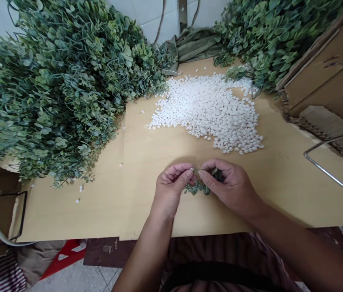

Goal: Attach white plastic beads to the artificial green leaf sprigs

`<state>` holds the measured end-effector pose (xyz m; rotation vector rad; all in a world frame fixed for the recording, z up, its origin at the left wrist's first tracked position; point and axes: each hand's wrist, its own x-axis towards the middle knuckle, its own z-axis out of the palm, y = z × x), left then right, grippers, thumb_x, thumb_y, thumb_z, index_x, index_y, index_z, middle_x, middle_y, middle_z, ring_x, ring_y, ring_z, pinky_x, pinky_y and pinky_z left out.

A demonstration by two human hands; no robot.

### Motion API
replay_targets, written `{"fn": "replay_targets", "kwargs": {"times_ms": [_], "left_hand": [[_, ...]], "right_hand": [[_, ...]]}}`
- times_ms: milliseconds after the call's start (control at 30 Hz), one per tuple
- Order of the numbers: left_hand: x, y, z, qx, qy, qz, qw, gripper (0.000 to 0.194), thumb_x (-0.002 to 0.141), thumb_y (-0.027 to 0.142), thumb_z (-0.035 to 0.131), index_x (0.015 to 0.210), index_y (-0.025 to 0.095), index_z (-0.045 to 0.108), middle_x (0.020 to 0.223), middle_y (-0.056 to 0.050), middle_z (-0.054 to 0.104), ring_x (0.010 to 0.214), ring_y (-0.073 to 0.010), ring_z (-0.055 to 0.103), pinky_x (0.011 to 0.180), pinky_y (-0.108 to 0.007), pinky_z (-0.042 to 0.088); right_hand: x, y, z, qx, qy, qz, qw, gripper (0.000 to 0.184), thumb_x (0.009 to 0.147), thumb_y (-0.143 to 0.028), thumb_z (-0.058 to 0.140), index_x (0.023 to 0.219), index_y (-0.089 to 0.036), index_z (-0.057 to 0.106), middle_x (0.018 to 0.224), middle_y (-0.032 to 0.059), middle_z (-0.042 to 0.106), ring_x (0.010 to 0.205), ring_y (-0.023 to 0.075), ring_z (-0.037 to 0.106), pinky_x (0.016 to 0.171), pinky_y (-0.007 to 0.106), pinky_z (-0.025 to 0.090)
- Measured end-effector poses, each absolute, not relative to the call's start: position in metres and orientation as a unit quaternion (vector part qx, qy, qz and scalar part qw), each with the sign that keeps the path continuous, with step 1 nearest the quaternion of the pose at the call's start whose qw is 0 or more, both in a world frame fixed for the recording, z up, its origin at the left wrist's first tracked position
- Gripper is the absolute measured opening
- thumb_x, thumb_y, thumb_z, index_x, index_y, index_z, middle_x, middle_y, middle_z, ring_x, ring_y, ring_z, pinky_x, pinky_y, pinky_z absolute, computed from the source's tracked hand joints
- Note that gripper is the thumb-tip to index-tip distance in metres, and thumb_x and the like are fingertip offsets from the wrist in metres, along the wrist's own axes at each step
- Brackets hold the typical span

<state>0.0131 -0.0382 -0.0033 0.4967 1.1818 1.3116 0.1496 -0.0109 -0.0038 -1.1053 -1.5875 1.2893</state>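
Close to the front of the tan table, both hands meet over a small sprig of artificial green leaves (pixel 198 187). My left hand (pixel 175 180) pinches a tiny pale piece between thumb and forefinger; it looks like one of the white beads, though it is too small to be sure. In my right hand (pixel 224 180) the sprig's thin stem is pinched, with dark leaves showing under the curled fingers. Just beyond the hands spreads a heap of small white beads (pixel 210 109).
A large mound of artificial greenery (pixel 58 85) covers the left side. More leafy sprigs (pixel 281 40) lie at the back right, beside a cardboard box (pixel 329 69). Dark green cloth (pixel 197 44) lies at the back. A bent metal wire (pixel 335 174) juts in from the right.
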Motion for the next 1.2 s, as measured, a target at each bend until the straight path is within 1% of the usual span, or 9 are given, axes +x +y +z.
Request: {"fn": "replay_targets", "kwargs": {"times_ms": [400,700,900,1067,1200], "left_hand": [[0.0116,-0.0384,-0.0064,0.221,0.511,0.564,0.610,0.021,0.056,0.028,0.081,0.072,0.017,0.073,0.056,0.002,0.067,0.051,-0.0059,0.056,0.054,-0.017,0.046],[0.0118,-0.0379,-0.0072,0.218,0.518,0.561,0.608,0.022,0.053,0.027,0.083,0.070,0.017,0.074,0.054,0.001,0.067,0.050,-0.0065,0.057,0.052,-0.018,0.047],[0.0161,-0.0381,-0.0052,0.216,0.536,0.561,0.593,0.019,0.053,0.025,0.083,0.067,0.017,0.074,0.052,0.001,0.066,0.048,-0.0061,0.056,0.050,-0.017,0.045],[0.0164,-0.0371,-0.0056,0.194,0.526,0.590,0.581,0.021,0.051,0.027,0.084,0.067,0.018,0.073,0.053,0.001,0.067,0.048,-0.0059,0.056,0.050,-0.017,0.046],[0.0163,-0.0365,-0.0057,0.193,0.527,0.586,0.585,0.023,0.049,0.028,0.084,0.066,0.017,0.073,0.053,0.001,0.067,0.047,-0.0065,0.056,0.050,-0.018,0.047]], "right_hand": [[0.1516,-0.0092,-0.0010,-0.431,-0.636,0.513,0.382,0.011,0.076,-0.021,0.055,0.067,-0.017,0.058,0.057,-0.0007,0.060,0.049,0.0097,0.054,0.045,0.017,0.044],[0.1523,-0.0084,-0.0019,-0.437,-0.639,0.511,0.374,0.012,0.076,-0.022,0.055,0.065,-0.016,0.057,0.055,-0.0014,0.058,0.046,0.0087,0.050,0.042,0.017,0.041],[0.1510,-0.0112,-0.0038,-0.428,-0.642,0.503,0.389,0.011,0.077,-0.019,0.055,0.067,-0.016,0.057,0.058,-0.0013,0.059,0.051,0.0093,0.054,0.047,0.017,0.044],[0.1497,-0.0118,-0.0036,-0.426,-0.634,0.500,0.408,0.010,0.078,-0.020,0.056,0.069,-0.016,0.057,0.058,-0.0012,0.059,0.051,0.0094,0.055,0.048,0.017,0.045],[0.1502,-0.0115,-0.0039,-0.434,-0.631,0.494,0.412,0.009,0.078,-0.020,0.057,0.070,-0.016,0.058,0.059,-0.0007,0.060,0.052,0.0102,0.056,0.048,0.018,0.046]]}}
